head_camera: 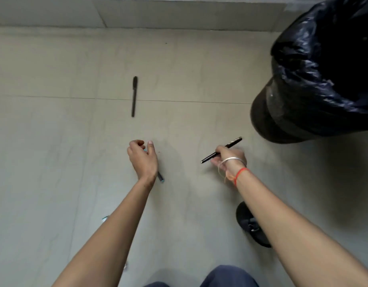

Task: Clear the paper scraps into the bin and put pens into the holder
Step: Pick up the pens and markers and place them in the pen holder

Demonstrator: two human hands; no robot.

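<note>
My right hand (228, 159) is closed around a slim black pen (230, 144) that points up and to the right, held just above the floor. My left hand (142, 157) grips another pen (160, 176); only its dark end with a teal tip pokes out below the wrist. A third pen (134, 96), black and capped, lies alone on the floor further ahead, above my left hand. The bin (315, 79), lined with a glossy black bag, stands at the upper right. No pen holder and no paper scraps are clearly in view.
The floor (54, 131) is pale grey tile with a grout line crossing under the lying pen. A wall skirting (137, 13) runs along the top. My dark shoe (246, 221) sits under my right forearm, and my blue trouser knee (226, 276) shows at the bottom.
</note>
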